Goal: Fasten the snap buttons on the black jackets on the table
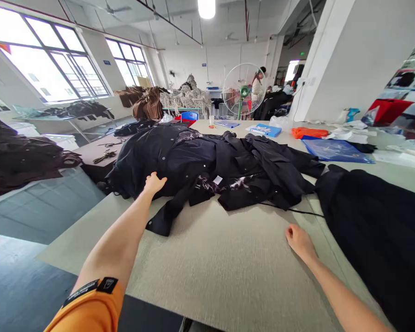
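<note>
- Orange sleeve (pixel 93 306), nearer than garment pile (pixel 190 154): black label (pixel 90 290), white letters unclear.
- Left hand (pixel 155 183) touches pile; whether it grips, I cannot tell.
- On pile, which lies on table (pixel 214 258): white tag (pixel 217 180), unreadable.
- Before pile's right part: right hand (pixel 300 242), loosely clenched.

At 9 o'clock, the left hand's (pixel 155 183) fingertips blur into the black clothes (pixel 190 159); whether they pinch cloth cannot be told. At 4 o'clock, the right hand (pixel 301 243) hides its own curled fingertips. Near centre, the white tag's (pixel 217 180) print is too small to read. The picture's edge cuts off the dark pile (pixel 17 157) at 9 o'clock, black cloth (pixel 376 221) at 4 and orange sleeve (pixel 93 309) at 7.
</note>
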### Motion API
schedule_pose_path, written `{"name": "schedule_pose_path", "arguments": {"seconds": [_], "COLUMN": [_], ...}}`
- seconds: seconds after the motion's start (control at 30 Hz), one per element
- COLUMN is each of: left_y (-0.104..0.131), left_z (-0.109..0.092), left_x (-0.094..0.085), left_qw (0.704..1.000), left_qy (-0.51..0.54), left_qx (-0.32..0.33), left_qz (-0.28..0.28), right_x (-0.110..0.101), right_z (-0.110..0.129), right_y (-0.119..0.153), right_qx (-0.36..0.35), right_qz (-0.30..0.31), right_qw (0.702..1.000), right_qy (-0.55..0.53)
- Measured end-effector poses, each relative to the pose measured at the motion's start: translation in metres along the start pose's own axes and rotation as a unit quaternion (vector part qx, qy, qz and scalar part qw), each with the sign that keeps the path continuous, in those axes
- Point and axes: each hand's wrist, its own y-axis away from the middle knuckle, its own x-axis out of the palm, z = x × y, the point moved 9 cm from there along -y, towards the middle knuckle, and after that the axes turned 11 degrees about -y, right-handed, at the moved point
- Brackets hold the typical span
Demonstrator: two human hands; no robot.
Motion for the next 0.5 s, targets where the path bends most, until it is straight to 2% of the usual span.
{"name": "schedule_pose_path", "arguments": {"seconds": [0.1,0.2,0.3,0.4,0.5], "left_y": [-0.014,-0.028,-0.039,-0.048,-0.050], "left_z": [0.005,0.001,0.007,0.017,0.014], "left_x": [0.007,0.007,0.003,-0.012,-0.042], "left_qw": [0.998,0.990,0.991,0.992,0.989], "left_qy": [-0.049,-0.117,-0.076,-0.002,0.038], "left_qx": [-0.035,-0.050,-0.061,-0.080,-0.082], "left_qz": [-0.025,-0.068,-0.087,-0.098,-0.118], "right_x": [0.005,0.010,0.009,0.008,0.007], "right_z": [0.000,-0.002,-0.004,-0.001,0.002], "right_y": [0.006,0.006,0.006,0.006,0.007], "right_qx": [-0.008,-0.027,-0.030,-0.029,-0.028], "right_qz": [-0.076,-0.080,-0.083,-0.080,-0.076], "right_qw": [0.994,0.992,0.991,0.991,0.992], "right_qy": [0.073,0.093,0.105,0.108,0.097]}}
